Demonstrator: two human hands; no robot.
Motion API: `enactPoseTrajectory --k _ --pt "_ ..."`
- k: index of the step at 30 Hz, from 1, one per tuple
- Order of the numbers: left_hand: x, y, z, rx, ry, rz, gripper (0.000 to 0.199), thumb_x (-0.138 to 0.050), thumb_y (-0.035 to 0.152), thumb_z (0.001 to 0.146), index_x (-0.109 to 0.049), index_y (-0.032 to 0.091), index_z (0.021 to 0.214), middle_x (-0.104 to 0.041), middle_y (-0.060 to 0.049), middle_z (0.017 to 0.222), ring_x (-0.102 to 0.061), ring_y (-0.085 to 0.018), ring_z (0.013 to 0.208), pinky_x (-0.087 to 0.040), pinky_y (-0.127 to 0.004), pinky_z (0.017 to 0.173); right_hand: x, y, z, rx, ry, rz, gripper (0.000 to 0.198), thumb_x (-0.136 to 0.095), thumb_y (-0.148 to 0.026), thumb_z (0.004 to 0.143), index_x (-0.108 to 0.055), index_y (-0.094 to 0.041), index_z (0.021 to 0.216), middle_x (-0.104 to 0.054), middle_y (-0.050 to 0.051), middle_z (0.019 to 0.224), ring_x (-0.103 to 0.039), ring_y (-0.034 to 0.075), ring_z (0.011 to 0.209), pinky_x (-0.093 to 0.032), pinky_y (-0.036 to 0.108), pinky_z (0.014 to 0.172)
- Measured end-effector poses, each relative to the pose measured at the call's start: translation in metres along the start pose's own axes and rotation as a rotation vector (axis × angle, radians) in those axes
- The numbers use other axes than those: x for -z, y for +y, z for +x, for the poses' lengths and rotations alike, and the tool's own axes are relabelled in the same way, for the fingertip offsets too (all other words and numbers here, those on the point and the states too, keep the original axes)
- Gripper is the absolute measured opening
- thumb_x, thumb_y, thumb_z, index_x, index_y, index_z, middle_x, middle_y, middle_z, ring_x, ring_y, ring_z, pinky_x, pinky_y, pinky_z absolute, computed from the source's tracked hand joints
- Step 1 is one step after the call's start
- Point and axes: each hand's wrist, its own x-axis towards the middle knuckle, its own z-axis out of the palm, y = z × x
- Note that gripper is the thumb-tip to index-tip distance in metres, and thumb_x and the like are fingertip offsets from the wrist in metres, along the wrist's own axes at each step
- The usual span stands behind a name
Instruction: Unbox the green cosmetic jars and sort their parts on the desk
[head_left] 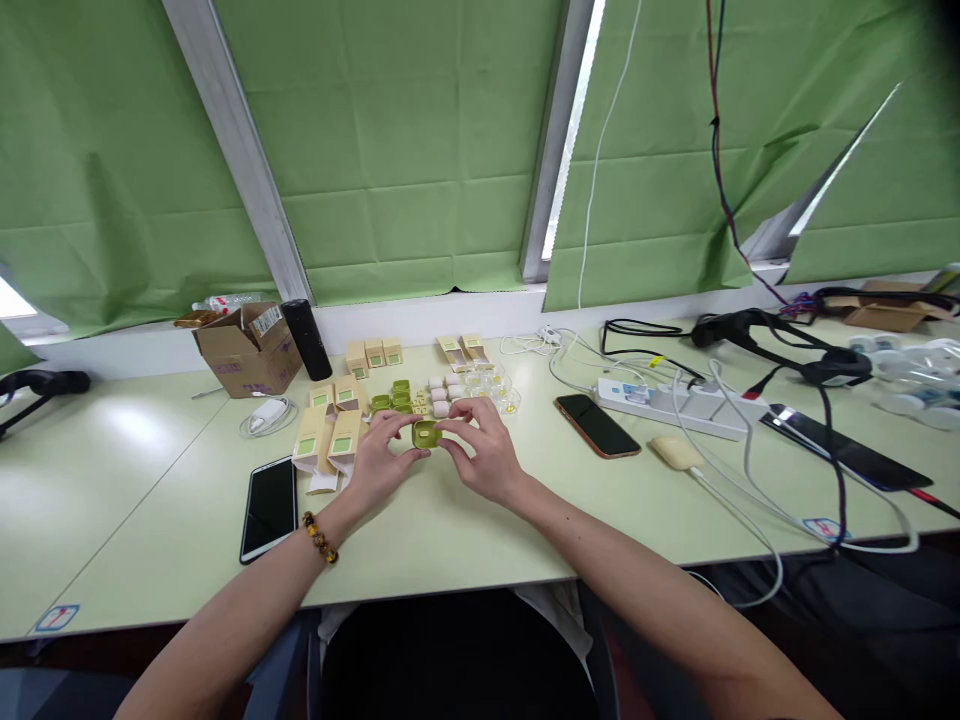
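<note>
Between both hands I hold a small green square tray, with a pale piece inside it. My left hand pinches its left side with thumb and fingertips. Fingers of my right hand close on its right side. Just behind it lie more green trays, a group of tiny yellowish pieces, white rounded pieces and clear round containers. Open cream boxes with green panels sit beside my left hand.
A phone lies left of my arm, another phone to the right. A power strip with tangled cables stands further right. At the back left are a cardboard box and a black cylinder.
</note>
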Motion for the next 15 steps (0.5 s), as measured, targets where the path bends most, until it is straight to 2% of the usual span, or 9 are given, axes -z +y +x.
enactPoseTrajectory --k 2,6,15 --pt "-0.001 0.001 -0.002 -0.076 -0.007 0.025 0.044 -0.088 0.025 0.080 -0.074 0.026 0.121 -0.075 -0.008 0.107 -0.064 -0.027 0.107 -0.059 -0.043 0.089 -0.002 0.000 -0.001 0.029 -0.027 -0.089 0.018 -0.066 -0.018 0.094 -0.078 -0.027 0.105 -0.063 0.012 0.107 -0.055 0.030 0.105 -0.053 0.045 0.083" --pt "-0.002 0.006 -0.005 -0.207 -0.029 0.064 0.043 -0.084 0.027 0.085 -0.072 0.025 0.126 -0.077 -0.009 0.110 -0.063 -0.028 0.108 -0.059 -0.048 0.091 -0.008 -0.002 -0.004 0.050 -0.060 -0.183 0.018 -0.066 -0.017 0.095 -0.080 -0.026 0.101 -0.064 0.011 0.104 -0.052 0.028 0.101 -0.050 0.042 0.081" --pt "0.000 0.016 -0.004 -0.300 -0.036 0.096 0.039 -0.081 0.027 0.088 -0.071 0.023 0.126 -0.078 -0.010 0.108 -0.064 -0.028 0.101 -0.059 -0.048 0.087 -0.016 -0.001 -0.006 0.035 -0.023 -0.184 0.020 -0.063 -0.012 0.094 -0.076 -0.024 0.087 -0.066 0.010 0.101 -0.050 0.027 0.099 -0.048 0.041 0.078"
